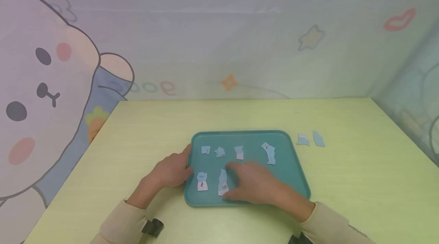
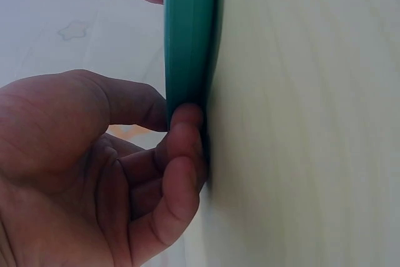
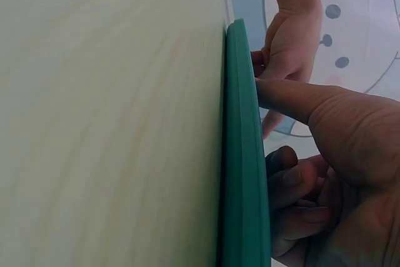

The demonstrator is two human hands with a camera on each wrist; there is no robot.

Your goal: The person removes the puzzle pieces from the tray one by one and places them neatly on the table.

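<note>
A teal tray (image 1: 288,175) lies on the table, bearing several irregular pale-blue and white paper pieces with small dark marks. My left hand (image 1: 173,169) grips the tray's left rim, with thumb and fingers at the edge in the left wrist view. Over the tray's lower middle, my right hand (image 1: 255,183) spreads its thumb and forefinger near the two ends of a long paper piece (image 1: 223,177). Whether they touch it is unclear. Left of that piece lies a two-tone paper piece (image 1: 202,182). A curved paper piece (image 1: 269,154) sits farther right.
Along the tray's upper part lie a small square piece (image 1: 205,150), a jagged piece (image 1: 220,152) and another two-tone piece (image 1: 239,152). Beyond the tray's right side, a small piece (image 1: 303,140) and a narrow piece (image 1: 318,139) rest on the pale table (image 1: 360,183).
</note>
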